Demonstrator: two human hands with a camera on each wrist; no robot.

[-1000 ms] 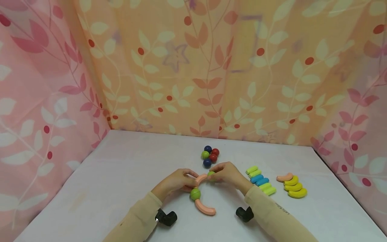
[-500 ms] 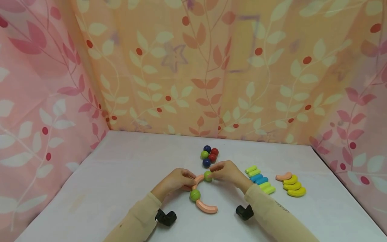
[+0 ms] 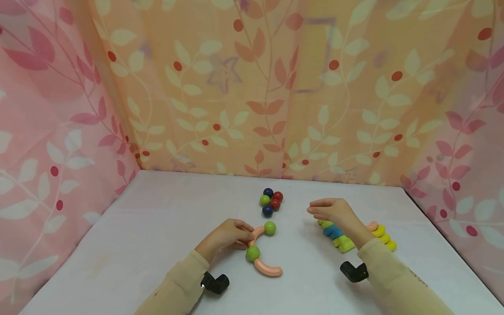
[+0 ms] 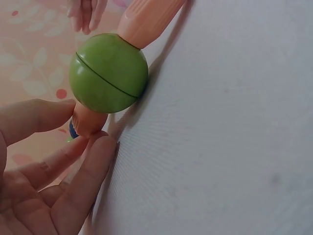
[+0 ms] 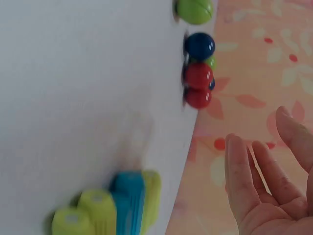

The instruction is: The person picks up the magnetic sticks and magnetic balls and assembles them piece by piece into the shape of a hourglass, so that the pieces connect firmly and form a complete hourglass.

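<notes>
My left hand (image 3: 226, 235) pinches the upper curved peach rod (image 3: 257, 233) between thumb and fingers. This rod meets a green ball (image 3: 253, 253) below, and a second curved peach rod (image 3: 268, 268) runs on from that ball. Another green ball (image 3: 270, 228) sits at the upper end, so the pieces form a C-shaped chain on the table. In the left wrist view the grooved green ball (image 4: 108, 73) stands just past my fingertips. My right hand (image 3: 334, 212) hovers near the short rods with straight fingers, holding nothing; its forearm partly hides the yellow curved pieces.
Behind the chain lies a cluster of blue (image 3: 267, 211), red (image 3: 275, 204) and green balls (image 3: 265, 200). To the right are short yellow-green rods (image 3: 344, 244), blue rods (image 3: 332, 231), yellow curved pieces (image 3: 385, 239) and one peach curved rod (image 3: 372, 225). Patterned cloth (image 3: 220, 109) encloses the white table (image 3: 157, 205).
My right hand has let go of the upper green ball and moved right, toward the short rods. The left hand keeps its pinch on the peach rod, almost unmoved.
</notes>
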